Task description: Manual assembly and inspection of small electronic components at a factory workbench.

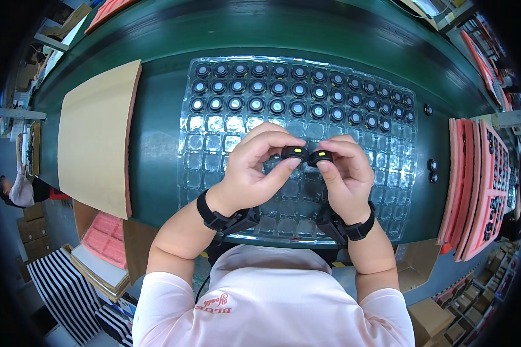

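Over the middle of a clear plastic tray (pixel 208 162), both my hands are raised close together. Between thumb and fingers, my left hand (pixel 257 159) pinches a small round black device (pixel 296 152) with a yellow-green mark on its edge. A matching black device (pixel 320 156) is gripped the same way by my right hand (pixel 347 165). The two devices are side by side, nearly touching. Rows of similar round black devices with pale centres (pixel 276 106) fill the tray's far pockets; the nearer pockets that show hold none. My forearms and wrist straps hide part of the tray's near side.
Left of the tray lies a stack of tan cardboard sheets (pixel 95 133) with pink edges. A few loose black devices (pixel 432 165) rest on the green table (pixel 156 173) to the right. Beyond them stand pink foam trays (pixel 466 185) holding more devices. Open cartons (pixel 414 263) sit below.
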The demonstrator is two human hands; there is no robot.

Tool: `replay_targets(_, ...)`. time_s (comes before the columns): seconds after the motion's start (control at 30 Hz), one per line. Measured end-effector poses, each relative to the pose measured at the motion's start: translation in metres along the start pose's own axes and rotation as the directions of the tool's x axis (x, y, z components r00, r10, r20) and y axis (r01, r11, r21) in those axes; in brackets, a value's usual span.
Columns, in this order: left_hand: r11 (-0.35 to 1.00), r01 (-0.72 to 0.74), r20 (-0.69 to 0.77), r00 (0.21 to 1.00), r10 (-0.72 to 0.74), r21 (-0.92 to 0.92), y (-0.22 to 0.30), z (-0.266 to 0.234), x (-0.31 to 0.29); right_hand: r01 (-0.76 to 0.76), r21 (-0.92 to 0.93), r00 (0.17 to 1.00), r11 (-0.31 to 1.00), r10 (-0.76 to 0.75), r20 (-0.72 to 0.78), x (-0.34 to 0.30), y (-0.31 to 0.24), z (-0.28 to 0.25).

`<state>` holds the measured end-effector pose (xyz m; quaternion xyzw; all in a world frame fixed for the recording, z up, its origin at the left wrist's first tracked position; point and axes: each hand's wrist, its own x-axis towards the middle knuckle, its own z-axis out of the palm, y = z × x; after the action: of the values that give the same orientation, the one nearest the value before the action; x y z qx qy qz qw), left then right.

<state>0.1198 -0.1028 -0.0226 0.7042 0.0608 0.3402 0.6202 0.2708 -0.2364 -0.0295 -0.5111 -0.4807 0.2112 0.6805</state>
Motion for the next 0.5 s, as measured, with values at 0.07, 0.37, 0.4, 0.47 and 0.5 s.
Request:
replay_targets(0.07,0.999,0.008,-0.001,1.000,-0.008,0.039,-0.0014,0.0008,-0.0016,-0.029,0.049,1.000,0.998,0.029,-0.009,-0.0013,0.0013,0.0022)
replay_targets(0.37,0.999,-0.045,0.000,0.999,0.045,-0.003,-0.0088,0.0006,-0.0023,-0.090,0.066,0.993,0.994,0.085,0.079,-0.0028,0.0042,-0.0011)
replay_targets(0.4,0.999,-0.042,-0.009,0.999,0.042,-0.012,-0.0088,0.0010,-0.0017,-0.103,0.099,0.992,0.990,0.096,0.076,-0.0022,0.0042,0.0004)
replay_targets(0.47,0.999,-0.042,-0.017,0.999,0.041,-0.019,-0.0086,0.0019,-0.0020,-0.113,0.132,0.992,0.985,0.104,0.073,-0.0025,0.0039,0.0019)
replay_targets(0.5,0.999,-0.031,-0.021,0.999,0.030,-0.030,-0.0086,0.0022,-0.0026,-0.121,0.147,0.991,0.982,0.111,0.074,-0.0027,0.0038,0.0023)
